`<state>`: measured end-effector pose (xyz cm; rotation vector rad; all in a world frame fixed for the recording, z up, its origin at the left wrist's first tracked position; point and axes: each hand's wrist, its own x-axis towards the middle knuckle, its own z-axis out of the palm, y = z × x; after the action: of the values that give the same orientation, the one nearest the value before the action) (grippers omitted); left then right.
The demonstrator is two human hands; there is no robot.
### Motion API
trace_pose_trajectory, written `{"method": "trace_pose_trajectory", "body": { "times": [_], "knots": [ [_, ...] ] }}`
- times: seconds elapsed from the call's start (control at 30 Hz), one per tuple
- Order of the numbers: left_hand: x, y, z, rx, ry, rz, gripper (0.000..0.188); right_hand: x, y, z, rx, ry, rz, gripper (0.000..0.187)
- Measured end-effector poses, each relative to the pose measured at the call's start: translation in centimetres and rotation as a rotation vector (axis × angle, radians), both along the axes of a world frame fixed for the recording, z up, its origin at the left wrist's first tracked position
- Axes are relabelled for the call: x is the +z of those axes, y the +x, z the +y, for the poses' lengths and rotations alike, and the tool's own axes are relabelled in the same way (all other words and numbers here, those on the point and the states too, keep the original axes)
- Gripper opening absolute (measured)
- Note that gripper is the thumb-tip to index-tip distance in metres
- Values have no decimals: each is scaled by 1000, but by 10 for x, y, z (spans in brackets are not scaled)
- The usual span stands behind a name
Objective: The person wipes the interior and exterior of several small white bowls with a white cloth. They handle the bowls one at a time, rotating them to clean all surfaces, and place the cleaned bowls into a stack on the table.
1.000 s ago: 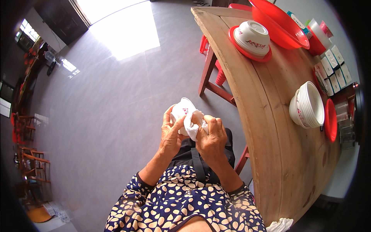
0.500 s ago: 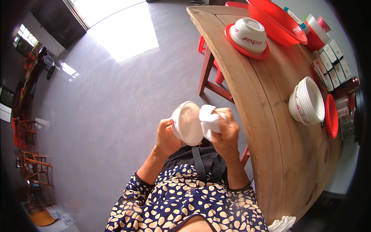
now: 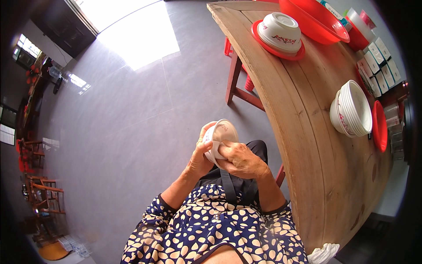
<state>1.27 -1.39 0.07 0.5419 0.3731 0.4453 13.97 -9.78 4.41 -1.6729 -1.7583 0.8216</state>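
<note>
My left hand [image 3: 203,154] grips a white bowl [image 3: 227,129] with a reddish flower print, tilted on its side above my lap. My right hand [image 3: 244,159] reaches over the bowl's near rim and presses a white cloth [image 3: 215,151] against it, with fingers inside and out. Most of the cloth is hidden under the fingers. On the wooden table [image 3: 303,145] to my right, a nested stack of white bowls [image 3: 347,112] lies tipped on its side. Farther off, more white bowls [image 3: 281,33] rest upside down on a red plate [image 3: 293,56].
A big red basin [image 3: 307,22] stands at the table's far end, near packs of tissues [image 3: 380,66]. A red lid or plate [image 3: 380,126] is beside the bowl stack. Another white cloth [image 3: 323,254] hangs at the near table corner. Wooden chairs [image 3: 46,193] stand far left.
My right hand has moved left, bringing the cloth from beside the bowl onto its rim. The bowl has turned in my left hand, whose fingers now reach higher around it.
</note>
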Motion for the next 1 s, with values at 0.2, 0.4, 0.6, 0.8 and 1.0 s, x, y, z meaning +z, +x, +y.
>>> {"method": "trace_pose_trajectory", "body": {
  "times": [0.2,0.4,0.6,0.8,1.0],
  "knots": [
    [-9,-4,2,-15,-145,-76,74,-11,-15,8,-418,258,118,31],
    [-2,-4,-1,55,30,-86,78,-10,-26,15,-421,243,-152,37],
    [-23,-13,7,58,31,-8,70,-4,-16,6,0,154,184,35],
    [-17,-18,4,19,-89,-121,69,5,-2,2,120,235,443,24],
    [1,-12,-2,50,-12,16,66,-1,-17,8,-239,500,-285,40]
  ]
}}
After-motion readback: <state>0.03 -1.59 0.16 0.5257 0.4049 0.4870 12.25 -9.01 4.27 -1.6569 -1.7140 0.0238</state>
